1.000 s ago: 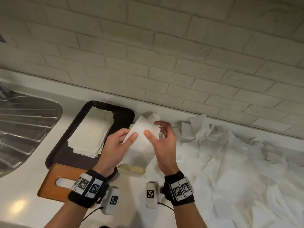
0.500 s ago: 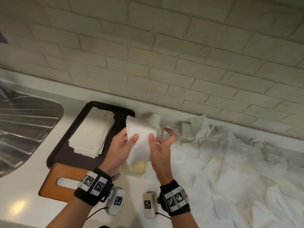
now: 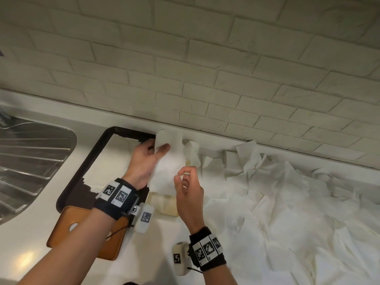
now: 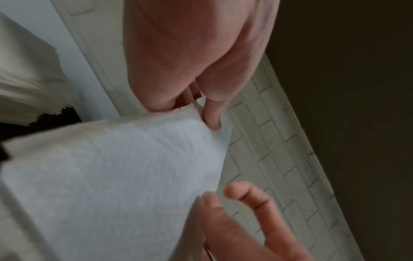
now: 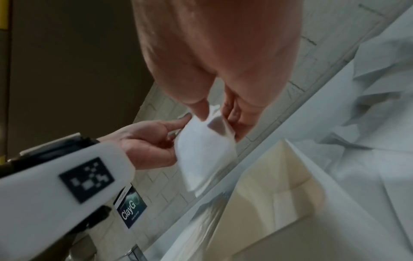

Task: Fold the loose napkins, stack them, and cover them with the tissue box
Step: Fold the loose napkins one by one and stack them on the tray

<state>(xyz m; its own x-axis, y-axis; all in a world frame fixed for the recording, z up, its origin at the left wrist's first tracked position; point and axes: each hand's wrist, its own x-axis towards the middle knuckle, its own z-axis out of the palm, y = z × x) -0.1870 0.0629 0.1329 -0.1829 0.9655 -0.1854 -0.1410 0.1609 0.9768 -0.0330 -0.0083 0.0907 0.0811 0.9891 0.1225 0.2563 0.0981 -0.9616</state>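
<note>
A folded white napkin [image 3: 167, 163] hangs in the air over the right edge of the black tray [image 3: 82, 171]. My left hand [image 3: 158, 150] pinches its upper left part, thumb on the near face. Fingers curled, my right hand [image 3: 185, 174] pinches its lower right edge. The left wrist view shows the napkin [image 4: 111, 176] under the left thumb [image 4: 212, 120]. In the right wrist view a corner of the napkin [image 5: 205, 151] sits between my right thumb and fingers. A stack of folded napkins [image 3: 111, 161] lies on the tray. The brown tissue box [image 3: 67, 225] lies near the tray's front.
A wide heap of loose napkins [image 3: 287, 202] covers the counter to the right. A cream box [image 3: 166, 205] stands below the hands. The steel sink drainboard [image 3: 30, 161] is at the left. A brick wall [image 3: 205, 79] backs the counter.
The napkin has been folded narrower. Both hands have carried it up and back, closer to the tray's far right corner. The right hand has slid down to its lower edge.
</note>
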